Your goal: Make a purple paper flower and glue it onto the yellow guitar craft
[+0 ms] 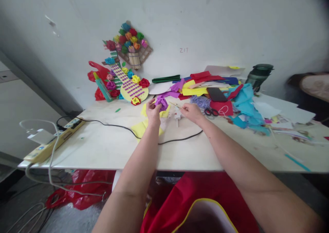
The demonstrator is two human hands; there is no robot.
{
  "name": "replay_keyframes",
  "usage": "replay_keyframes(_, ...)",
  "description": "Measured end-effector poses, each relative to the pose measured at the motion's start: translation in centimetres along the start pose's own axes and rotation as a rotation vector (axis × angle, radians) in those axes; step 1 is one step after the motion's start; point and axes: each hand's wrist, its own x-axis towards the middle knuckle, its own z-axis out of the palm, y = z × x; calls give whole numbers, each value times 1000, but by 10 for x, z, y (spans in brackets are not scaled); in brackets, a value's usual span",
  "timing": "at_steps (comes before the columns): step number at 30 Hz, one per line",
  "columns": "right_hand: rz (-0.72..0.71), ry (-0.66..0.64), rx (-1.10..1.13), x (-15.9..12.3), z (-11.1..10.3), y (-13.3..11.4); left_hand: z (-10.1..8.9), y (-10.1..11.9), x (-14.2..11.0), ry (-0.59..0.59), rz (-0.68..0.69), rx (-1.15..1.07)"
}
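My left hand (152, 110) pinches a purple crepe-paper flower (161, 103) above the table. To its right, my right hand (190, 111) is closed on a thin wooden stick (174, 105), whose free tip points toward the flower without touching it. A white glue gun (177, 114) lies between my hands, partly behind the stick. Under the flower and my left wrist are sheets of yellow crepe paper (140, 128). Black-and-red scissors (211, 112) rest just right of my right hand, near a tangle of lilac paper shreds (200, 101).
A black cord (180, 140) crosses the table to a power strip (55, 140) at the left edge. Flower-decorated crafts (133, 89) lean on the wall. Coloured paper (203, 84), a phone (216, 94), blue crepe paper (243, 104) and a dark bottle (259, 77) stand or lie at back right.
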Motion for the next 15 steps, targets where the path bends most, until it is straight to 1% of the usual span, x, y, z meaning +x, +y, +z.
replay_keyframes(3,34,-8,184,2,-6,3,2,-2,-2,-46,48,94)
replay_keyframes(5,36,-23,329,3,-9,4,3,-4,-3,-98,64,125)
replay_keyframes(7,20,-42,396,4,-11,4,4,-5,-4,-148,84,135)
replay_keyframes(10,-28,-37,313,6,-12,8,5,-6,-5,-183,106,153)
replay_keyframes(15,-107,10,132,8,-16,14,5,-5,-5,-195,111,197)
